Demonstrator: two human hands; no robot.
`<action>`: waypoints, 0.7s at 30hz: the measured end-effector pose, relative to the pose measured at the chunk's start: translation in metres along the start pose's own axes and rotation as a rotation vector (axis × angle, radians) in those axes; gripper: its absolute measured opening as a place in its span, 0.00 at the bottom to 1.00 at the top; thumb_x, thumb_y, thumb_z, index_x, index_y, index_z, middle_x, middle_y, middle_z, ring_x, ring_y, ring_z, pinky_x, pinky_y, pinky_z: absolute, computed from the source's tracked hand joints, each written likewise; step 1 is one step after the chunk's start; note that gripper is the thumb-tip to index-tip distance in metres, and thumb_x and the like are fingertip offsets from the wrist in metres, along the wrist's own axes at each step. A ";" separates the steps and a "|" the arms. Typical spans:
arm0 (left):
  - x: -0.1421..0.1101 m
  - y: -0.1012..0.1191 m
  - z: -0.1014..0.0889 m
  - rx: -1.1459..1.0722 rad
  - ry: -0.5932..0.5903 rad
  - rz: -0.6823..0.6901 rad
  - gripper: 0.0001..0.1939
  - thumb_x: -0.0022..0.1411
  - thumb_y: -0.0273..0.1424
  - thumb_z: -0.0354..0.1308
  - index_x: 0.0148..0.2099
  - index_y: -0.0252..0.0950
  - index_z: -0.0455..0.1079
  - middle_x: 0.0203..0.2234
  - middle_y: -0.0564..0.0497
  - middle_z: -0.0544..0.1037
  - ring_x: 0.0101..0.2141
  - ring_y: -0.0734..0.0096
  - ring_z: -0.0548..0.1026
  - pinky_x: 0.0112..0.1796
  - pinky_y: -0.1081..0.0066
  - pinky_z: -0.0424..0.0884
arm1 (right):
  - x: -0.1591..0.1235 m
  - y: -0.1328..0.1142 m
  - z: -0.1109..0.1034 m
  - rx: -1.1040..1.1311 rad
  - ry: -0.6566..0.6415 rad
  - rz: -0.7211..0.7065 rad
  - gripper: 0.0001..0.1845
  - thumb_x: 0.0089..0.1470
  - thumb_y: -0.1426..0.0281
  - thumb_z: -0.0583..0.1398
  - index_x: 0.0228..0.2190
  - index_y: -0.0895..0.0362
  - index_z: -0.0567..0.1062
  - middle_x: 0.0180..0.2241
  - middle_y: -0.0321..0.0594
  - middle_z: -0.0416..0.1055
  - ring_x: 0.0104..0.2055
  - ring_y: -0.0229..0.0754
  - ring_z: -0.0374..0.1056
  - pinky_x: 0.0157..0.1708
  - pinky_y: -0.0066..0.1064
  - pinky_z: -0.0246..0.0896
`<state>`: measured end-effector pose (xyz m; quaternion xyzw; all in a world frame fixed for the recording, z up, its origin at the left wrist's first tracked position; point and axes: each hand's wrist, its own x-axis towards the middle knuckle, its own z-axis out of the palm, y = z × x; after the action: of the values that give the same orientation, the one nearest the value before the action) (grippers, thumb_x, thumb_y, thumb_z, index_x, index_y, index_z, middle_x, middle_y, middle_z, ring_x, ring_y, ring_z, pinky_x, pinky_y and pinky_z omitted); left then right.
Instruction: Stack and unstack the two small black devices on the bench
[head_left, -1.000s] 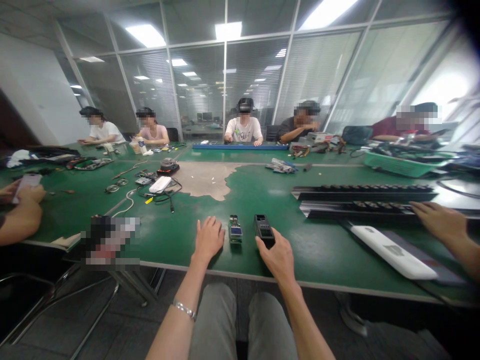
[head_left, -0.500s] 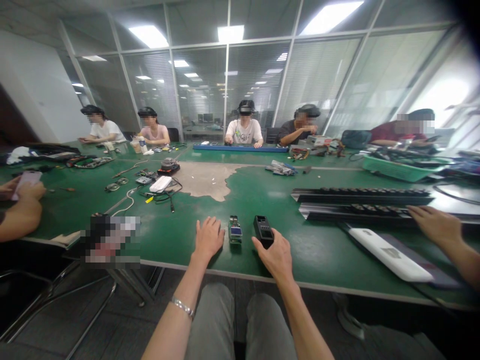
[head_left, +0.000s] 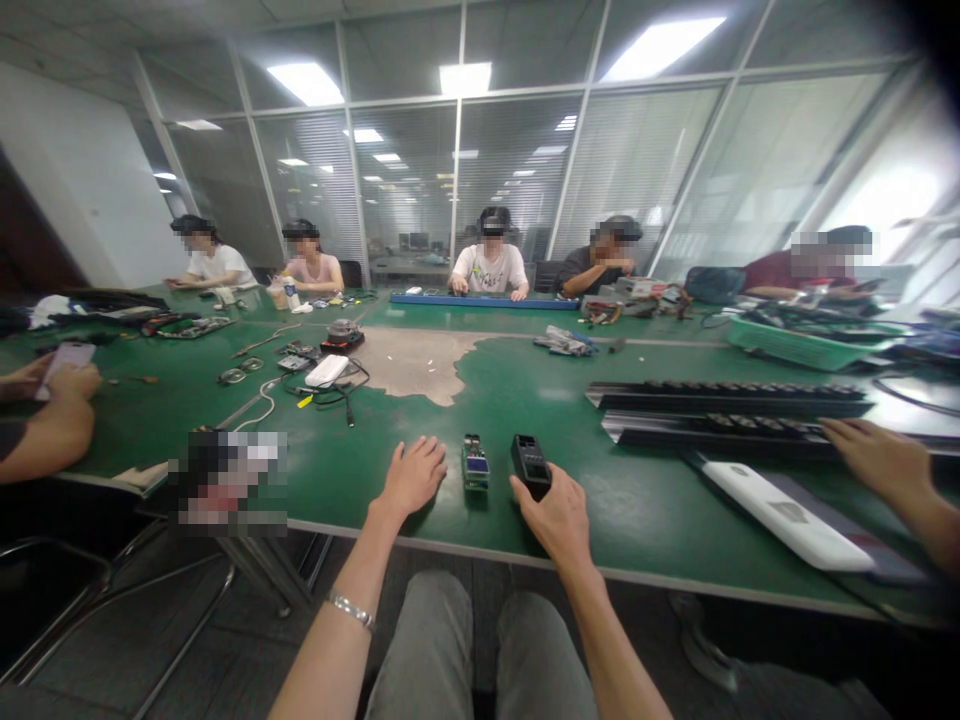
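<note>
My left hand [head_left: 414,478] lies flat on the green table, fingers stretched out and holding nothing. Just right of it, apart from the fingertips, is a small circuit board with a little screen [head_left: 476,466]. My right hand [head_left: 559,512] curves round the near end of a black plastic casing [head_left: 530,462], thumb on its left side and fingers on its right. The casing has rectangular openings in its top face; my hand covers part of its lower end.
Right of my hands are a long white device [head_left: 787,510], black metal rails [head_left: 720,430] and another person's hand [head_left: 877,452]. A white box with cables [head_left: 327,371] lies ahead on the left. Beyond are grey gloves [head_left: 564,341] and a green basket [head_left: 795,345]. Several people sit around the table.
My left hand has shifted slightly left, away from the circuit board. My right hand stays at the casing. The whole view has moved a little.
</note>
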<state>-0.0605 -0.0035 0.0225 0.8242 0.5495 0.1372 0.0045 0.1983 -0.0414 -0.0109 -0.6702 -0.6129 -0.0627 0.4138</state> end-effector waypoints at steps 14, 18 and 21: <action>-0.007 0.004 0.008 0.068 0.144 -0.113 0.25 0.71 0.43 0.41 0.63 0.37 0.62 0.64 0.42 0.60 0.65 0.54 0.52 0.62 0.48 0.50 | 0.000 0.002 -0.001 0.043 0.000 -0.011 0.29 0.54 0.52 0.57 0.48 0.61 0.69 0.45 0.53 0.71 0.50 0.54 0.65 0.53 0.47 0.57; -0.006 0.005 0.009 0.065 0.164 -0.141 0.22 0.70 0.42 0.43 0.59 0.38 0.64 0.64 0.42 0.60 0.66 0.53 0.52 0.62 0.46 0.50 | 0.000 0.003 -0.002 0.036 -0.011 -0.005 0.28 0.54 0.54 0.57 0.49 0.61 0.68 0.44 0.52 0.71 0.50 0.53 0.65 0.53 0.46 0.58; -0.005 0.005 0.010 0.044 0.185 -0.158 0.17 0.71 0.39 0.42 0.53 0.39 0.67 0.63 0.43 0.62 0.65 0.56 0.53 0.61 0.46 0.51 | 0.000 0.003 -0.003 0.037 -0.011 -0.027 0.27 0.54 0.54 0.57 0.49 0.61 0.69 0.44 0.52 0.72 0.50 0.53 0.65 0.53 0.46 0.58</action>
<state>-0.0558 -0.0086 0.0124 0.7620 0.6137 0.1996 -0.0533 0.2025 -0.0429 -0.0104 -0.6545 -0.6252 -0.0533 0.4217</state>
